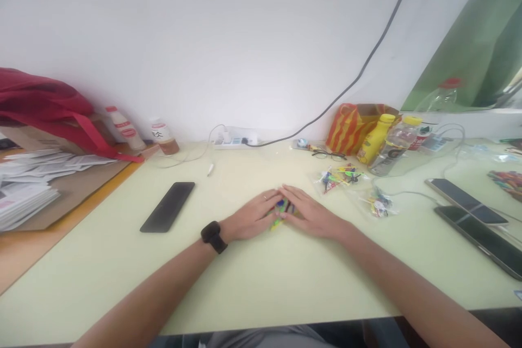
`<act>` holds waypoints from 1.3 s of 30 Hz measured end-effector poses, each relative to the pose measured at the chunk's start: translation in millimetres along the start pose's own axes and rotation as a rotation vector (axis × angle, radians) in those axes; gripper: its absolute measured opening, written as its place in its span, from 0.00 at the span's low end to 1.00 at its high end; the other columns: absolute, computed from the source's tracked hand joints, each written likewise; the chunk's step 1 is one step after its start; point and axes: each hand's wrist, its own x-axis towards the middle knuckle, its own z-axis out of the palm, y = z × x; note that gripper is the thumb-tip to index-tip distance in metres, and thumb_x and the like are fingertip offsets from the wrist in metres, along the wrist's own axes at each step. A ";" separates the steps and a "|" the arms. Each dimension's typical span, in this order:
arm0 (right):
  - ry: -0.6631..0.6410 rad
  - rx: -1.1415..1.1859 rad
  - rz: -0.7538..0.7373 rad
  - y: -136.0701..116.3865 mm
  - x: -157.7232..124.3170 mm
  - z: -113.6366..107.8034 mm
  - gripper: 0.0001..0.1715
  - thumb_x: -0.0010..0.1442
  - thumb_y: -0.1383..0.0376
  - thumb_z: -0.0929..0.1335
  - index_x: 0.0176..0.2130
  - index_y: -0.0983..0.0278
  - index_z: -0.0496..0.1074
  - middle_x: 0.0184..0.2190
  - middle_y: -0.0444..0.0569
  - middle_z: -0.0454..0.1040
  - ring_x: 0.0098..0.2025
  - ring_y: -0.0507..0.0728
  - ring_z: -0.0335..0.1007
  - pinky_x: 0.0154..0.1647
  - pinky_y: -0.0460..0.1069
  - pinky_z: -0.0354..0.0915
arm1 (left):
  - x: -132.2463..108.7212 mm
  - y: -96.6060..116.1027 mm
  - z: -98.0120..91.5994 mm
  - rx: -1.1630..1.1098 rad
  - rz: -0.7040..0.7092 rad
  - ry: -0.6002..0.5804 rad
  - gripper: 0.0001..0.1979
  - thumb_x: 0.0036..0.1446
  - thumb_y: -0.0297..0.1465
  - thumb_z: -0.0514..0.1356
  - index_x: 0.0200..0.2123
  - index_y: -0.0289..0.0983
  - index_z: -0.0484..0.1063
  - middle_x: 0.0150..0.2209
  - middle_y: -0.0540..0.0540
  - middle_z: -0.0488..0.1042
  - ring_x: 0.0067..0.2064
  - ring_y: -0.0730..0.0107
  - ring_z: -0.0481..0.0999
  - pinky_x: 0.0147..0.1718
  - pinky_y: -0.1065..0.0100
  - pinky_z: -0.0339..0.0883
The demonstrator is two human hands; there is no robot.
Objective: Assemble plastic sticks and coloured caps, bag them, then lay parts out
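Note:
My left hand [253,216], with a ring on one finger and a black watch [214,236] at the wrist, rests on the table with its fingers stretched out. Opposite it, my right hand [313,213] lies in the same way, and the fingertips of both hands meet at the front. Between the palms sits a small pile of colourful plastic pieces [280,205], green, blue, red and yellow. The hands surround the pile and partly cover it, so the shapes of the pieces cannot be made out.
Clear bags of small colourful pieces [340,176] lie ahead to the right, near eyeglasses [328,155]. A black phone [168,207] lies left; two more phones [468,201] lie right. Bottles [377,138], a striped bag [345,128] and a power strip [235,141] line the wall.

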 end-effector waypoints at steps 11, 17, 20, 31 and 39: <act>-0.073 0.278 -0.007 -2.1 -1.0 -12.0 0.43 0.68 0.55 0.70 0.74 0.51 0.52 0.73 0.52 0.58 0.71 0.65 0.59 0.69 0.63 0.63 | -2.9 -16.1 1.1 -0.065 -0.135 0.099 0.23 0.73 0.36 0.52 0.68 0.45 0.65 0.69 0.43 0.65 0.69 0.56 0.66 0.69 0.52 0.62; 0.020 0.192 -0.028 9.8 3.7 -16.2 0.23 0.66 0.67 0.69 0.59 0.59 0.72 0.54 0.54 0.76 0.53 0.61 0.75 0.57 0.58 0.71 | -1.4 -25.5 -0.6 -0.097 -0.143 0.123 0.21 0.65 0.30 0.59 0.61 0.45 0.74 0.65 0.42 0.70 0.66 0.53 0.70 0.66 0.50 0.65; 0.063 0.162 -0.022 14.1 5.4 -17.1 0.16 0.65 0.67 0.70 0.53 0.62 0.75 0.46 0.52 0.78 0.44 0.58 0.76 0.48 0.55 0.73 | 1.8 -26.8 3.5 -0.061 -0.136 0.174 0.17 0.64 0.32 0.62 0.55 0.43 0.77 0.60 0.42 0.74 0.62 0.53 0.73 0.62 0.51 0.69; 0.030 0.102 -0.016 15.5 6.0 -27.5 0.13 0.67 0.72 0.66 0.44 0.60 0.80 0.42 0.49 0.76 0.42 0.56 0.76 0.44 0.51 0.72 | 3.7 2.4 -1.8 0.099 0.050 0.040 0.17 0.72 0.39 0.56 0.61 0.52 0.74 0.68 0.47 0.67 0.68 0.51 0.64 0.67 0.46 0.61; 0.053 -0.018 -0.009 11.6 5.7 -27.4 0.09 0.67 0.71 0.67 0.40 0.61 0.78 0.41 0.49 0.77 0.47 0.59 0.73 0.50 0.54 0.69 | 2.5 -9.8 0.2 0.062 -0.014 0.155 0.21 0.71 0.35 0.57 0.65 0.46 0.69 0.63 0.43 0.73 0.65 0.54 0.68 0.66 0.49 0.62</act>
